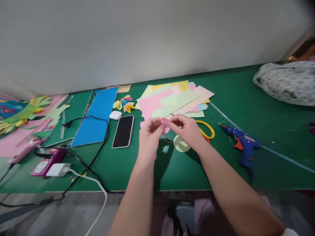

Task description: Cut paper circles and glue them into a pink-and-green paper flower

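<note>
Both left hand (pixel 152 135) and right hand (pixel 188 130) are pinching with fingertips nearly closed on a small, curled pink paper piece (pixel 165 122) over the green tabletop (pixel 123 173), and from here it is looking featherlight and easily creased, its edges wanting gentle holding.

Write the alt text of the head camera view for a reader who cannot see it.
A left hand and a right hand pinch a small pink paper piece above a green table. Behind lies a pile of pastel paper; to the right, yellow-handled scissors and a blue hot glue gun; to the left, a smartphone, a white case and a blue board.
</note>
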Action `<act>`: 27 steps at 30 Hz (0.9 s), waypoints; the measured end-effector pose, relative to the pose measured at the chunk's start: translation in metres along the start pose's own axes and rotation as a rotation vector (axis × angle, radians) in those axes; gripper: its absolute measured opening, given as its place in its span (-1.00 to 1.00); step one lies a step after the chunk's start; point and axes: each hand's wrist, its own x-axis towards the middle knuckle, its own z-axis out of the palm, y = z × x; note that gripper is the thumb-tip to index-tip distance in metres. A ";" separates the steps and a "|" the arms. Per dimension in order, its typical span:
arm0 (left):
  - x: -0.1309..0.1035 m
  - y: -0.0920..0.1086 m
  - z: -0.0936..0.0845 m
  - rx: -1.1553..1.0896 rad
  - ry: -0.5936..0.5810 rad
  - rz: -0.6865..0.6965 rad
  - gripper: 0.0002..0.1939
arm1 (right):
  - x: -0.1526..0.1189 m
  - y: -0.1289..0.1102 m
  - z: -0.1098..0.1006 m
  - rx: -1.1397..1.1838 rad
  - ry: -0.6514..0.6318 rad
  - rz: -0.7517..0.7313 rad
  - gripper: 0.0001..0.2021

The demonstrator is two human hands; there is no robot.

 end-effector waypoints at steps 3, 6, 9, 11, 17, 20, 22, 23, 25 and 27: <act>-0.001 0.000 0.001 -0.028 0.020 0.027 -0.88 | 0.000 0.000 0.002 0.113 -0.031 0.037 -0.94; -0.001 0.000 0.002 -0.046 0.025 0.045 -0.89 | 0.001 0.000 0.003 0.174 -0.021 0.062 -0.97; -0.002 0.000 0.003 -0.023 -0.012 0.052 -0.90 | 0.002 0.001 0.003 0.189 -0.003 0.069 -0.96; -0.002 0.001 0.003 0.000 -0.032 0.043 -0.91 | 0.002 0.002 0.002 0.198 0.016 0.064 -0.95; -0.004 0.004 0.002 0.017 -0.099 -0.052 -0.98 | 0.002 0.004 0.001 0.164 0.063 0.041 -0.92; -0.005 0.005 0.002 -0.002 -0.125 -0.078 -0.94 | 0.002 0.003 0.000 0.149 0.051 0.040 -0.93; -0.005 0.005 0.002 0.012 -0.125 -0.069 -0.89 | 0.001 0.002 0.000 0.153 0.046 0.050 -0.93; -0.004 0.004 0.002 0.025 -0.119 -0.061 -0.87 | 0.001 0.001 0.000 0.162 0.041 0.056 -0.94; -0.003 0.002 0.001 0.037 -0.109 -0.042 -0.83 | 0.001 0.001 0.001 0.189 0.030 0.062 -0.94; -0.001 -0.001 0.000 0.028 -0.096 -0.023 -0.79 | 0.001 0.001 0.001 0.236 0.029 0.060 -0.94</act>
